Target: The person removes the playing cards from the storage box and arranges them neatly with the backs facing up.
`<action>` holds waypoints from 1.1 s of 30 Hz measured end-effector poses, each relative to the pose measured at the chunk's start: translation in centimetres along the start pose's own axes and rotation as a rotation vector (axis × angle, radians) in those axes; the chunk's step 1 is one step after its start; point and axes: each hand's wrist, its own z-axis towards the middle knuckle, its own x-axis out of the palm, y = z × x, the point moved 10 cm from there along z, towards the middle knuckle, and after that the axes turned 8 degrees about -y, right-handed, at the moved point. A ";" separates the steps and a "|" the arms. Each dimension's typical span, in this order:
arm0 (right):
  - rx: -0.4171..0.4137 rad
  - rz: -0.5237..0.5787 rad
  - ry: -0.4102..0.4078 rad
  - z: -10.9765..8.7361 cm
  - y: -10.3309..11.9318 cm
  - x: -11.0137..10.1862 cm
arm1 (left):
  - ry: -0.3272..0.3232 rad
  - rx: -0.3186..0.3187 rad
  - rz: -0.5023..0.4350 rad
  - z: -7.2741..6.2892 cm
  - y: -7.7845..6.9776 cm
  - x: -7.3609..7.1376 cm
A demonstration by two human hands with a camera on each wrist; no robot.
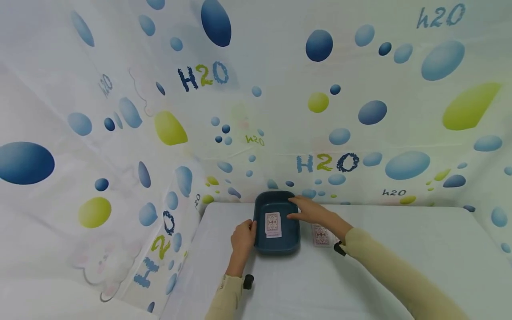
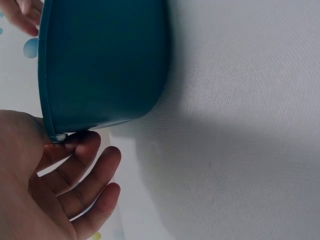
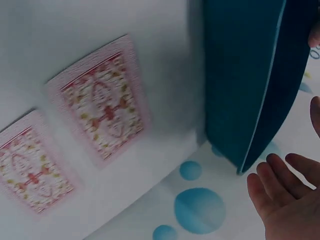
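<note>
A dark teal plastic tray [image 1: 278, 250] stands on the white table near its far edge. Playing cards [image 1: 274, 224] with a red patterned back lie overlapping on the tray's floor. At the tray's left rim, my left hand [image 1: 242, 238] pinches the edge between thumb and fingers; in the left wrist view the tray's wall [image 2: 105, 60] rises beside that hand. My right hand [image 1: 310, 210] reaches over the right far corner, fingers spread, holding nothing. In the right wrist view its fingers [image 3: 274, 187] are extended close to the tray's rim.
Right of the tray, a playing card [image 3: 107, 102] lies face down on the table, with another card [image 3: 32, 167] beside it, partly covered by my right wrist in the head view. Behind the table hangs a white cloth [image 1: 276, 146] with blue and green drops.
</note>
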 end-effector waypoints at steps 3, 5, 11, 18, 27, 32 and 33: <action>-0.042 -0.011 -0.008 1.1 1.2 0.5 | -0.005 -0.002 0.000 0.1 0.0 -0.1; -0.054 -0.010 -0.009 1.6 2.0 0.9 | -0.015 0.002 -0.001 0.1 -0.1 -0.2; -0.033 -0.032 0.041 2.9 3.5 3.1 | -0.015 0.007 -0.015 0.2 -0.1 -0.4; 0.009 -0.177 0.109 4.4 4.0 5.9 | -0.024 0.011 -0.016 0.3 0.2 -0.3; 0.096 -0.230 0.126 4.9 3.1 8.1 | -0.006 0.009 -0.035 -0.1 0.2 0.1; 0.130 -0.242 0.144 5.0 2.6 8.6 | -0.022 0.019 -0.045 -0.2 0.0 -0.2; 0.132 -0.238 0.143 5.0 2.6 8.5 | -0.025 0.022 -0.042 -0.2 0.0 -0.2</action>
